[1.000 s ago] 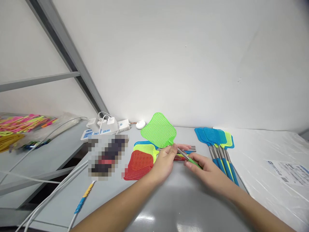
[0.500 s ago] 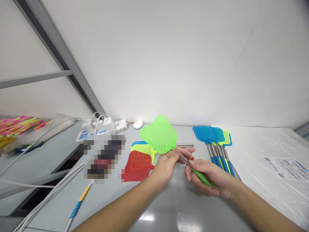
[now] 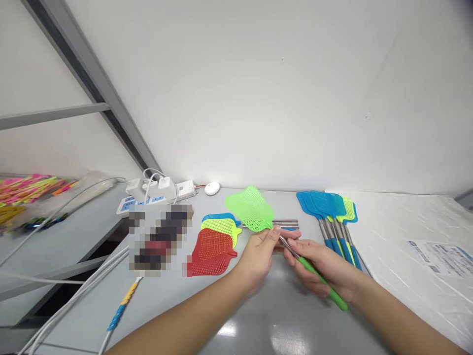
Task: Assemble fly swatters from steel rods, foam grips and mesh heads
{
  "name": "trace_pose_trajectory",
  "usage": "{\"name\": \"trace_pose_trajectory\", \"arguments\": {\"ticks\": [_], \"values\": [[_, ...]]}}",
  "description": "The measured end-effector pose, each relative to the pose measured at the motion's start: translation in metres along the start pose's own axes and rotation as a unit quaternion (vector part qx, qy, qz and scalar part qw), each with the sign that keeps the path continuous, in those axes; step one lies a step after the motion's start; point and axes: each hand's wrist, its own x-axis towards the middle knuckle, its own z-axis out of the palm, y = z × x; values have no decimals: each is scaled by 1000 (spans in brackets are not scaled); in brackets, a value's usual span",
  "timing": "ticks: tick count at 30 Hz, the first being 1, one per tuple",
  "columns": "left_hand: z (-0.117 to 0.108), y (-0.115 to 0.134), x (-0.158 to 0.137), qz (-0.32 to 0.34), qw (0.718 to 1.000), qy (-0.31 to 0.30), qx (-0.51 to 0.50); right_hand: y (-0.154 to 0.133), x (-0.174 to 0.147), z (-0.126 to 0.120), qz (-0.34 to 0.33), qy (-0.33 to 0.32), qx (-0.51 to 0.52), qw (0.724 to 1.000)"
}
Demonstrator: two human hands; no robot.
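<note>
— White wall (image 3: 254,98) rises behind your grey counter (image 3: 244,315), doesn't it?
— Yes, and your green swatter (image 3: 251,209) is held up over the counter, right in front of you, its head pointing away and to the left.
— What does your left hand (image 3: 258,254) do?
— It pinches the swatter where the head meets the metal shaft (image 3: 289,247), thumb on top, fingers stretched out beneath.
— And your right hand (image 3: 325,268)?
— You have its thumb and fingers closed around the shaft and the green handle (image 3: 337,298), whose end sticks out past your palm.
— What lies near you?
— Beyond your left forearm, a red head (image 3: 212,251) overlaps a yellow head (image 3: 219,226), with a blue head (image 3: 221,216) behind. Past your fingers lie metal rods (image 3: 286,223), partly hidden.
— To your right?
— Blue and yellow swatters (image 3: 327,204) fanned together, beside a plastic-wrapped package (image 3: 410,217). Far left, you have a power strip (image 3: 129,203).
</note>
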Motion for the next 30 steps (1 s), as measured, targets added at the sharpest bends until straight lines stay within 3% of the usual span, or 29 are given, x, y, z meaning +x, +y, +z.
{"name": "trace_pose_trajectory", "arguments": {"ticks": [2,4,7,10,14,23,30], "values": [[0,0,0,-7,1000,6,-21,-1,0,-6,31,-40,36,998],[0,1,-1,-7,1000,4,-23,-1,0,-7,25,-39,31,998],[-3,4,0,-3,1000,2,0,-1,0,-2,-46,17,-58,997],[-7,5,2,-2,999,16,33,-1,-1,7,-124,83,-157,976],[-11,5,4,6,998,21,58,0,0,12,-127,121,-178,968],[-9,29,1,85,994,50,38,-9,-10,7,-45,-20,-23,999],[-30,44,11,180,968,171,45,-13,-12,3,-28,-21,-78,996]]}}
